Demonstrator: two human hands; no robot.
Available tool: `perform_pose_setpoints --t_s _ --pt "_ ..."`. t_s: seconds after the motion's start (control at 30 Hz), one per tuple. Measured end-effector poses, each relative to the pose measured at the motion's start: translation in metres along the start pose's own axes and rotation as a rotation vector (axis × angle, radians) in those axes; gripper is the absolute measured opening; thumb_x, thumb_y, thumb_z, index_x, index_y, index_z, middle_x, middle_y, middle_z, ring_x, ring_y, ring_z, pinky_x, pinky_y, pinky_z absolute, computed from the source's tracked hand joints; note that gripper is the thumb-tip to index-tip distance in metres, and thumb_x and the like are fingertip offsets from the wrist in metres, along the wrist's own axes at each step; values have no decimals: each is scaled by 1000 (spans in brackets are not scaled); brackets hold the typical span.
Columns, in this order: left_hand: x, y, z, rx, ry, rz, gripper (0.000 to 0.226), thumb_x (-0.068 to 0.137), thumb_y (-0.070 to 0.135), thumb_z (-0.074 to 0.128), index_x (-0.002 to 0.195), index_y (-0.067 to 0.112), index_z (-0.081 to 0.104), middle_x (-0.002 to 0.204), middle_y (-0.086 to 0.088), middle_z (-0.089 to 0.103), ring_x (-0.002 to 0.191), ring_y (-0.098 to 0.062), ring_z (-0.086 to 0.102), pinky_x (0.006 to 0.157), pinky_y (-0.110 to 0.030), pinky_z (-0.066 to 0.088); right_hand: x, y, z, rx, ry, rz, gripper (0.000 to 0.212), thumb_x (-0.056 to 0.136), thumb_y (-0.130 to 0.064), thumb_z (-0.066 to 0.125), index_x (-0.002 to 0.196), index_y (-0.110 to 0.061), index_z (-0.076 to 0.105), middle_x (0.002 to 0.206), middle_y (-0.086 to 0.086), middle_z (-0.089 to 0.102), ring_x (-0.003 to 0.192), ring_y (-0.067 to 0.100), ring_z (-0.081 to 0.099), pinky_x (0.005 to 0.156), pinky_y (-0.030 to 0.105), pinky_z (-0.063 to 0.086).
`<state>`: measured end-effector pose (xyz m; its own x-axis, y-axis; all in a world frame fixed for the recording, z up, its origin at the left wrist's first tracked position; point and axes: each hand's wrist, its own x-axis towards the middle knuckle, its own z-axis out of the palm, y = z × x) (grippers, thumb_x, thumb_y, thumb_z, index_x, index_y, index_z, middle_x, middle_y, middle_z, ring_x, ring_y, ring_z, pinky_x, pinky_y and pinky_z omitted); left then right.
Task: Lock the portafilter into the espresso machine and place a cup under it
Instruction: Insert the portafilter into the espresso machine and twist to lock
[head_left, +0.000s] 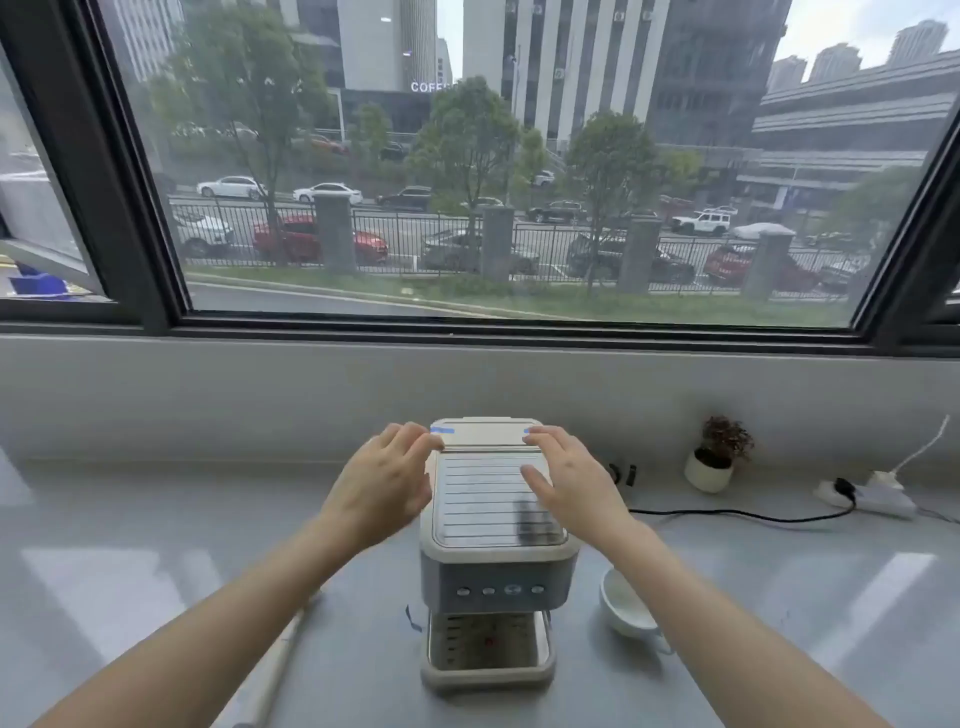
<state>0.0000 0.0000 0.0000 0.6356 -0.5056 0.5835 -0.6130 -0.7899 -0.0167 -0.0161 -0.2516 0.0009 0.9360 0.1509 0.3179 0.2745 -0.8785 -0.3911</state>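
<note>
A pale grey espresso machine (493, 566) stands on the counter in front of me, seen from above, with a ribbed top plate and a row of buttons on its front. Its drip tray (488, 670) holds nothing. My left hand (384, 488) hovers at the top's left edge, fingers spread and curled. My right hand (571, 483) lies over the top's right side, fingers apart. Neither holds anything. A white cup (621, 605) sits just right of the machine, partly hidden by my right forearm. A long pale handle-like object (275, 670) lies under my left forearm; I cannot tell what it is.
A small potted plant (714, 462) stands at the back right by the wall. A white power strip (872, 496) with a black cable (737, 514) runs behind the machine on the right. The glossy grey counter (130, 561) ends at a low wall under a big window.
</note>
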Motion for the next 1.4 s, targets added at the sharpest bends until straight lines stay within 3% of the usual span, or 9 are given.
perform_pose_setpoints --t_s 0.23,0.37,0.47,0.63,0.7,0.83,1.03,1.2,1.4 --pt "-84 -14 53 -63 -165 -296 20 74 12 63 92 15 56 93 -1 61 84 -23 59 54 -27 39 -7 -2 35 -19 -154 116 42 98 -35 40 137 -19 44 150 -5 40 136 17 35 107 32 32" --pt "-144 -22 89 -71 -342 -493 22 81 11 57 103 12 59 104 -1 60 96 -25 58 64 -28 36 0 -8 46 -142 -181 131 49 100 -35 27 146 -18 30 159 0 24 146 17 19 119 37 12" --pt "-182 -33 107 -54 -486 -657 27 84 10 51 110 12 56 113 -1 57 101 -24 54 64 -30 36 4 -4 56 -189 -210 115 51 99 -36 22 147 -17 24 161 4 18 148 18 12 120 41 9" --pt "-228 -48 127 61 -558 -835 29 63 -7 63 91 -1 60 89 -16 59 77 -39 57 47 -38 45 5 2 57 -199 -218 93 52 99 -39 24 147 -19 23 161 3 17 148 18 11 120 42 10" --pt "-237 -49 133 65 -547 -902 32 50 -16 67 79 -4 57 73 -19 54 62 -40 53 38 -35 40 4 1 58 -186 -206 104 53 99 -39 24 147 -20 23 161 2 17 149 16 10 121 41 8" --pt "-239 -50 137 65 -518 -979 29 53 -21 64 76 -6 54 73 -25 51 62 -41 51 38 -38 39 4 1 58 -173 -195 126 54 98 -41 24 149 -22 22 162 -1 16 149 14 9 121 40 6" --pt "-236 -55 139 -75 -628 -1236 16 81 4 48 96 -1 44 96 -17 50 79 -33 47 63 -40 40 2 0 57 -139 -208 159 54 98 -43 23 149 -25 20 162 -4 13 149 12 6 122 39 1" --pt "-224 -45 136 -270 -549 -1383 15 83 8 48 93 2 38 79 -15 51 73 -35 53 58 -37 40 3 0 57 -136 -209 164 55 98 -43 23 149 -25 20 162 -5 12 149 11 5 122 39 1" --pt "-221 -27 128 -289 -418 -1354 15 79 15 56 92 10 49 74 -13 59 59 -34 60 56 -43 56 2 -1 56 -127 -224 179 55 97 -44 23 149 -27 20 162 -6 12 149 10 4 122 40 0"
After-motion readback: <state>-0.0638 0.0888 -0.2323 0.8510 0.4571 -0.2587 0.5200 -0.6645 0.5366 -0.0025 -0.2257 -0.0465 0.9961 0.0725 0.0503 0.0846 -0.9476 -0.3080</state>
